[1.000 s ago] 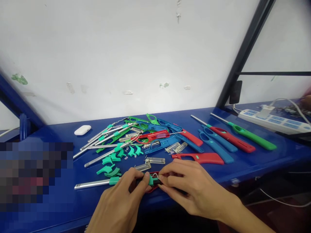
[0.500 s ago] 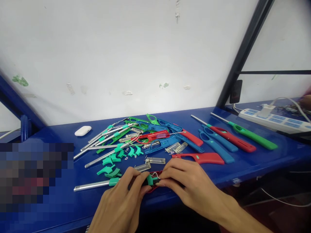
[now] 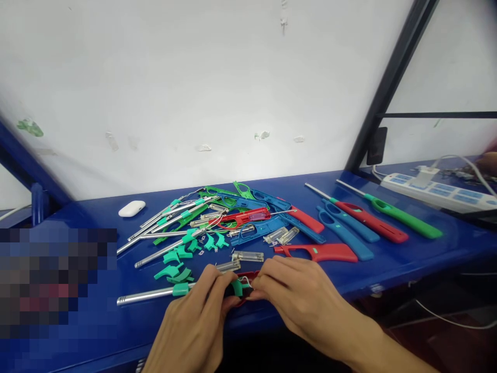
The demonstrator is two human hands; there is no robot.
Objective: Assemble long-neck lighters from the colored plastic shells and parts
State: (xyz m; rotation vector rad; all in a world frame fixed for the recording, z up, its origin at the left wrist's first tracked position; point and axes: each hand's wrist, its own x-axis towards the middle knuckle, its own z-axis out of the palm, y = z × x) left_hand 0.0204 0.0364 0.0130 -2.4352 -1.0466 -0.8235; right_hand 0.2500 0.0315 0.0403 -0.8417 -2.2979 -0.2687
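Observation:
Near the front edge of the blue table, my left hand (image 3: pixel 200 316) is closed on a green trigger piece (image 3: pixel 237 287) at a red lighter shell (image 3: pixel 248 275). My right hand (image 3: pixel 298 295) pinches at the shell's right part, beside a thin white wire (image 3: pixel 245 280); its fingertips hide what they hold. A metal tube with a green collar (image 3: pixel 180 289) sticks out to the left of my left hand. Just behind my hands lie clear fuel tanks (image 3: pixel 248 256). Several loose green triggers (image 3: pixel 169 271) are to the left.
Behind is a pile of metal tubes (image 3: pixel 163 253) and blue, green and red shells (image 3: pixel 260 228). Red and green lighters (image 3: pixel 407 220) lie right, near a power strip (image 3: pixel 438 191). A white case (image 3: pixel 132 209) sits back left; a pixelated area covers the lower left.
My right hand has shifted slightly at the red shell, its fingers closer together. The green trigger piece has moved slightly to the left with my left fingertips.

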